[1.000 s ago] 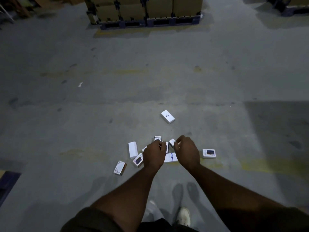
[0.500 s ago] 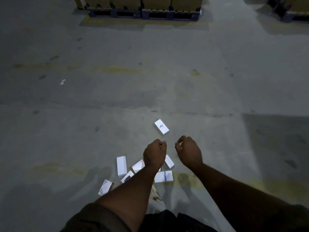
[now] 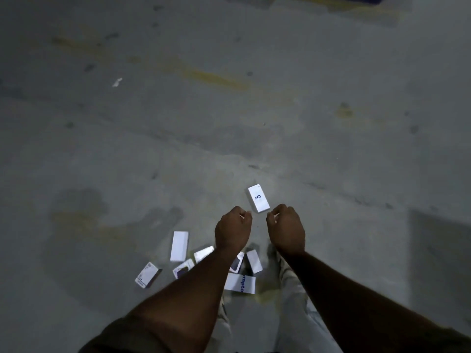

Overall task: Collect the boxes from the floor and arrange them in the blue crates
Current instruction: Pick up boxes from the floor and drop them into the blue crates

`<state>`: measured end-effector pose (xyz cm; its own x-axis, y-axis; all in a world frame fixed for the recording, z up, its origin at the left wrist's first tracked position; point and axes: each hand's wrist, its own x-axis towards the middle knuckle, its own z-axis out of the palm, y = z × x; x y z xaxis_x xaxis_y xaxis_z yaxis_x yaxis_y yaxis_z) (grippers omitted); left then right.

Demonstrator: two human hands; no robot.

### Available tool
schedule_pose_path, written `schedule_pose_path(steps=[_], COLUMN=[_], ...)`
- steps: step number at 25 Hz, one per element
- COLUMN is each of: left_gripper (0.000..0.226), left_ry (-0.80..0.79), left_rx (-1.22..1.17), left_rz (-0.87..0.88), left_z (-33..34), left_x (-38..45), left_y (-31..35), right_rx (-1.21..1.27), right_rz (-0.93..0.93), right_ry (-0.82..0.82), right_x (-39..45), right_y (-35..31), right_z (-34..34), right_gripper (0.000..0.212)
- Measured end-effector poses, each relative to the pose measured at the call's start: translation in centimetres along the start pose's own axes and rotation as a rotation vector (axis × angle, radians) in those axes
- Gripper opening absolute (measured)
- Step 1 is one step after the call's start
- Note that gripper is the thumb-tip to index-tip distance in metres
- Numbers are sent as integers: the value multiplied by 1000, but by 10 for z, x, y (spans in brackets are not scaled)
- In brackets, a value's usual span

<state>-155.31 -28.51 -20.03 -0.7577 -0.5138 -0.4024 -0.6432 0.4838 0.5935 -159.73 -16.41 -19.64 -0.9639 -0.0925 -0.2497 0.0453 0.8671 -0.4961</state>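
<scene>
Both hands are hanging out over the concrete floor, the left hand and right hand each curling into a loose fist; something pale is peeking at each set of fingertips, too small to identify. One white box is lying just beyond and between the knuckles. The other boxes are sitting scattered beneath the left forearm.
</scene>
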Motion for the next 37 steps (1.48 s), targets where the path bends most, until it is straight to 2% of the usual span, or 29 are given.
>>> schedule_pose_path(steps=[3, 6, 7, 11, 12, 15, 20, 26, 31, 34, 37], left_gripper=[27, 23, 21, 26, 29, 37, 34, 33, 35, 35, 36], left_ry=[32, 53, 51, 6, 1, -32, -51, -59, -52, -39, -19], left_rx=[-18, -65, -75, -154, -172, -187, -209, -272, -285, -295, -293], left_rz=[-75, -214, -228, -300, -301, -327, -417, -492, -509, -500, -514], left_z=[40, 128, 126, 219, 219, 280, 354, 427, 446, 450, 448], left_x=[39, 112, 115, 199, 207, 260, 323, 361, 368, 375, 379], left_y=[-1, -1, -4, -41, -43, -86, -145, -206, -230, -236, -234], right_rx=[36, 33, 44, -7, -4, -34, -81, -230, -321, -265, -122], right_rz=[-1, 37, 47, -1, 8, 8, -15, -56, 45, 83, 143], right_ry=[14, -118, -125, -182, -183, -246, -265, -289, -372, -365, -428], right_x=[52, 138, 141, 228, 237, 280, 330, 379, 391, 393, 393], right_y=[22, 75, 73, 137, 136, 165, 206, 252, 274, 281, 281], right_z=[31, 96, 95, 187, 188, 264, 364, 464, 503, 513, 509], right_gripper=[23, 24, 26, 31, 31, 33, 42, 72, 112, 118, 126])
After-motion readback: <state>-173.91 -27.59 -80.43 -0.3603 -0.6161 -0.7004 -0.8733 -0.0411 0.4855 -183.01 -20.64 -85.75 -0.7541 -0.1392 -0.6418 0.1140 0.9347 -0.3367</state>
